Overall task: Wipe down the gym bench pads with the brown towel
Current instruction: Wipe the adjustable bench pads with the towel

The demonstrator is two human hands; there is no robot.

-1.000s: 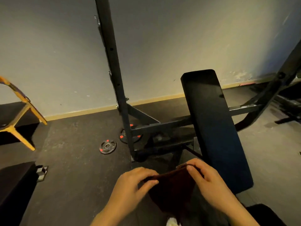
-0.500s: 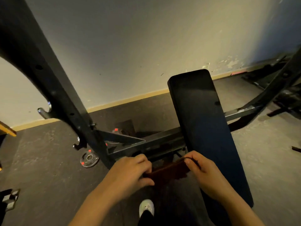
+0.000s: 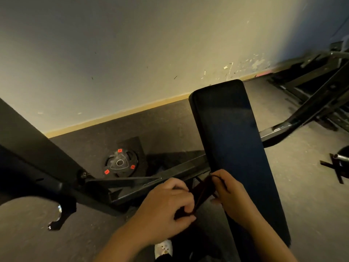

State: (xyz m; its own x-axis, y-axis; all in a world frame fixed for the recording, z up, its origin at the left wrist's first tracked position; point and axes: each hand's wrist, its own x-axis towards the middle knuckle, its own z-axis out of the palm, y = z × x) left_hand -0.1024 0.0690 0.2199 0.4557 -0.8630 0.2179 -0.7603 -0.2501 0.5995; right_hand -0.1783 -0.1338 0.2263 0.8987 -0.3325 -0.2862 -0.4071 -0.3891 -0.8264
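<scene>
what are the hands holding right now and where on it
Both hold the brown towel: the left hand pinches its lower end, the right hand grips its upper edge, beside the bench pad.

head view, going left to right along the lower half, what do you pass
rack upright → weight plate → left hand → brown towel → right hand → bench pad → small metal piece on the floor
</scene>
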